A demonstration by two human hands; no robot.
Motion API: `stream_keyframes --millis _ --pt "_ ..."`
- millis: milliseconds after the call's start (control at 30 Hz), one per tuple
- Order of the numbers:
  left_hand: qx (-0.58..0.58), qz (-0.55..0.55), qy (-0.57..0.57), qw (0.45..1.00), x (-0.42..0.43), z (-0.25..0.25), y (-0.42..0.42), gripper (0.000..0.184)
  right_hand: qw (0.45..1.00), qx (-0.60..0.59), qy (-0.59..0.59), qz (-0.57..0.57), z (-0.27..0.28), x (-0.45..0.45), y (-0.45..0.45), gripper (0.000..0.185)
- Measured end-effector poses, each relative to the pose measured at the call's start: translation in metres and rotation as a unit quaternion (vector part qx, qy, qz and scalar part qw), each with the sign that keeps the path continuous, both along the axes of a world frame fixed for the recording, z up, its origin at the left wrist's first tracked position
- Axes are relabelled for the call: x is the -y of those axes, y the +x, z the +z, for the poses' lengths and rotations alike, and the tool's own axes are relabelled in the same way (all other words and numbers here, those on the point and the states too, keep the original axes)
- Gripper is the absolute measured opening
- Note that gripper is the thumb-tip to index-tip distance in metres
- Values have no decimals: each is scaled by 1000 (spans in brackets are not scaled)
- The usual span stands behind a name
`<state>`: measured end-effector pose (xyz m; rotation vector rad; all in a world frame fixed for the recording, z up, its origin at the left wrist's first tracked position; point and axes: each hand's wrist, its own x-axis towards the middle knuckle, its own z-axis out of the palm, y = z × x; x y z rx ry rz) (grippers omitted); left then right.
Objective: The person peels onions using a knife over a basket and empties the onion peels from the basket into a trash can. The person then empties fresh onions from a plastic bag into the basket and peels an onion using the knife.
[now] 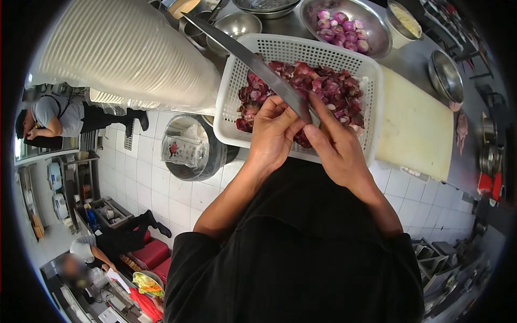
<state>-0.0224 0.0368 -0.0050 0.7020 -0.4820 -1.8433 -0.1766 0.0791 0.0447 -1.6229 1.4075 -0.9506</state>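
A long knife point(256, 64) slants from the upper left down to my hands, over a white perforated basket point(299, 43). My right hand point(342, 148) is closed on its lower, wider end, thumb and index finger beside the blade; no handle shows. My left hand point(273, 134) is closed in a pinch against the blade's other side. What its fingertips hold, if anything, is hidden. Below both hands, the basket contains a heap of reddish-purple onion skins and pieces point(334, 89).
Peeled purple onions point(344, 32) fill part of a metal bowl point(379, 43) behind the basket. A cutting board point(414, 124) lies to the right. Stacked white containers point(129, 54) in plastic stand left, above a lined bin point(188, 148). Two people point(59, 116) are farther left.
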Motion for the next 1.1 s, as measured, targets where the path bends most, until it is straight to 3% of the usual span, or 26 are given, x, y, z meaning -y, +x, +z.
stream_keyframes --millis 467,533,633,700,1100 --pt "5 -8 -21 1000 7 -3 12 21 995 -3 -88 -37 -22 7 14 54" --pt "7 -19 -44 999 10 -10 17 22 997 41 -53 -43 -26 7 14 51" --pt "37 -22 -47 998 14 -17 21 23 978 152 136 -35 -15 9 5 46" --pt "41 -33 -59 997 13 -18 25 22 936 213 280 -14 -7 14 -8 47" --pt "15 -78 -48 996 12 -21 31 32 933 208 290 -56 -21 24 -19 51"
